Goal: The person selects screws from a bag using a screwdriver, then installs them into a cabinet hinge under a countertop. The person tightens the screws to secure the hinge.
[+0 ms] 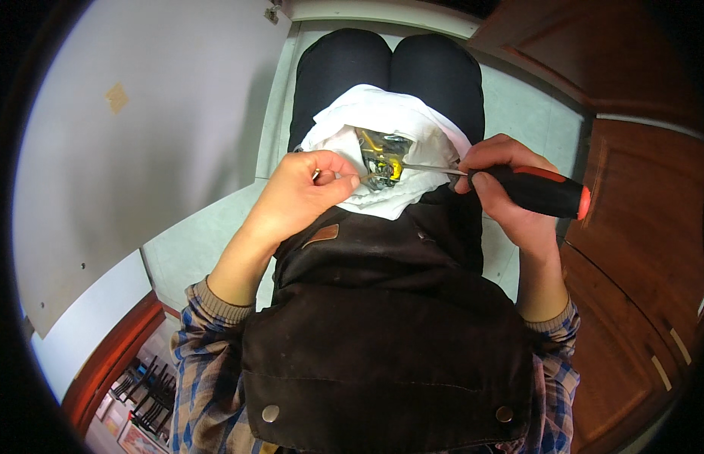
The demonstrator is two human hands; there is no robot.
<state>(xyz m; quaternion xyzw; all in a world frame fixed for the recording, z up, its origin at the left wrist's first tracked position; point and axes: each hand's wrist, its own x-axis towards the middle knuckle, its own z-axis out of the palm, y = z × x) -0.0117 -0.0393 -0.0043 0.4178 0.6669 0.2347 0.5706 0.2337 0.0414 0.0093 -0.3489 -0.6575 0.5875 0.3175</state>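
Note:
On my lap lies a white cloth bag (360,105), its mouth spread wide, with small yellow, black and metal pieces (386,170) inside, some seemingly in clear plastic. My right hand (508,187) grips a screwdriver with a black and red handle (536,190); its metal shaft (434,168) points left into the bag's mouth, the tip by the yellow pieces. At the bag's left edge, my left hand (315,184) pinches a small thin piece (367,178) between thumb and forefinger; what it is cannot be made out. A ring is on a finger of that hand.
A large pale panel (159,113) with a hinge at its top stands at the left. Brown wooden panelled doors (641,198) stand at the right. Light floor tiles (198,249) show around my legs. Dark racks (144,391) show at the lower left.

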